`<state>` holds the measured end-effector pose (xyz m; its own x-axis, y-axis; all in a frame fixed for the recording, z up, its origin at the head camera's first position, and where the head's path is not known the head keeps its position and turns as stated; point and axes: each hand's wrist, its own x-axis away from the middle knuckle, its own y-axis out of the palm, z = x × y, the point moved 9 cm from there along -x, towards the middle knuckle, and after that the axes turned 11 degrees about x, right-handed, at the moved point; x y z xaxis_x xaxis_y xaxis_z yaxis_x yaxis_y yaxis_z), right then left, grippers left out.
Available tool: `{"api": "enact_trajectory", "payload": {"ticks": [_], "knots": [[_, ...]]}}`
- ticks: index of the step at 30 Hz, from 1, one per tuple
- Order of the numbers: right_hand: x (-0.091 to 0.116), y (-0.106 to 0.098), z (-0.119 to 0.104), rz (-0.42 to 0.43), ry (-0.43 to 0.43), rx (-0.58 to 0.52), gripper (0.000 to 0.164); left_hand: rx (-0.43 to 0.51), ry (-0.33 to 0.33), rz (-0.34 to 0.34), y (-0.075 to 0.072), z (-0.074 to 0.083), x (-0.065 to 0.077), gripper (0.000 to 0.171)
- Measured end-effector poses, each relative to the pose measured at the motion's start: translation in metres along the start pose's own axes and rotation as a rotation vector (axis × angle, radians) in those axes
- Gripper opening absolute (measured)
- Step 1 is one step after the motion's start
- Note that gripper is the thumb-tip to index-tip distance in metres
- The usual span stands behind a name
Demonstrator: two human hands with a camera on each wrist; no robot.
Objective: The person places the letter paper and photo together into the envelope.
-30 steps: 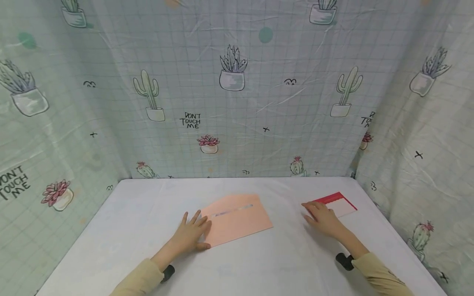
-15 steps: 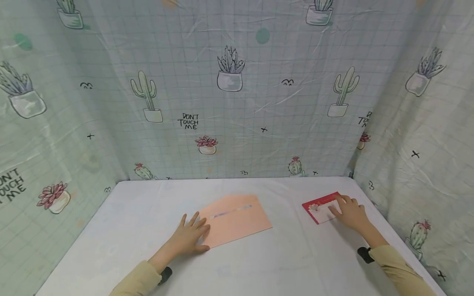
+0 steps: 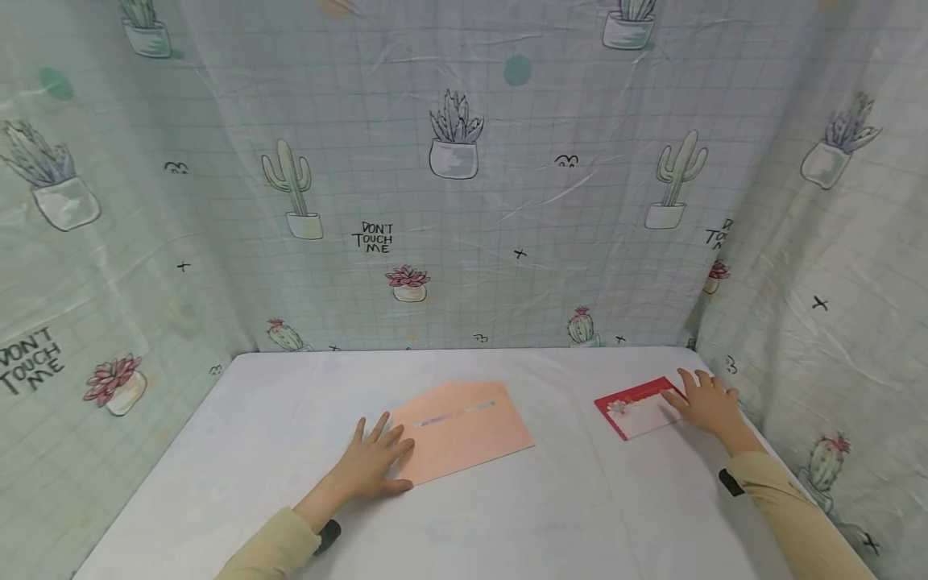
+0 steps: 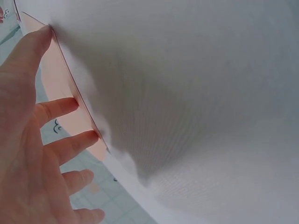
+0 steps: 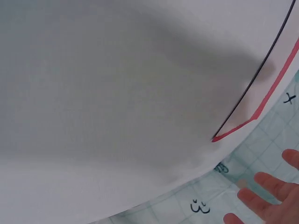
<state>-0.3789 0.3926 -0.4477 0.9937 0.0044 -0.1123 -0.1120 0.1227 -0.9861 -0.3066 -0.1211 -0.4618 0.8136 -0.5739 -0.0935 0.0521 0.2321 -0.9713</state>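
Note:
A peach-coloured envelope (image 3: 467,443) lies on the table with its flap side up and a shiny strip across it. The fingers of my left hand (image 3: 362,467) are spread along its left edge; in the left wrist view the thumb and two fingertips of that hand (image 4: 28,121) touch the edge. Farther right lies a small card (image 3: 645,417), white with a red border and a flower print. Beside its right end is my right hand (image 3: 713,405), fingers extended, the thumb overlapping the card's edge. Whether the thumb touches it I cannot tell.
The white tabletop (image 3: 507,524) ends a short way right of my right hand. A patterned cloth (image 3: 464,209) with cactus drawings hangs behind the table and along both sides. Each wrist wears a dark strap.
My right hand has moved right, from the card's left end across to its right end, uncovering the flower print. The left hand, envelope and card have stayed in place.

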Motion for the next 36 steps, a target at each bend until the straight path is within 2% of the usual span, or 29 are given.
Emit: {"api": "enact_trajectory", "payload": {"ticks": [6,16,19,28,36], "knots": [[-0.006,0.014,0.002,-0.072,-0.012,-0.011,0.075,-0.001,-0.007,-0.016,0.001,0.0,0.0,0.063],[-0.011,0.032,-0.004,-0.133,-0.015,0.006,0.082,0.025,-0.027,-0.03,0.001,0.0,0.0,0.064],[-0.01,0.036,-0.005,-0.137,-0.008,0.012,0.084,0.042,-0.038,-0.038,0.001,0.0,0.0,0.064],[-0.01,0.033,-0.009,-0.077,-0.015,0.03,0.081,0.067,-0.062,-0.056,0.002,-0.001,0.001,0.065],[-0.01,0.035,-0.012,-0.125,-0.048,0.005,0.081,0.06,-0.067,-0.07,0.002,0.0,0.001,0.065]]}}
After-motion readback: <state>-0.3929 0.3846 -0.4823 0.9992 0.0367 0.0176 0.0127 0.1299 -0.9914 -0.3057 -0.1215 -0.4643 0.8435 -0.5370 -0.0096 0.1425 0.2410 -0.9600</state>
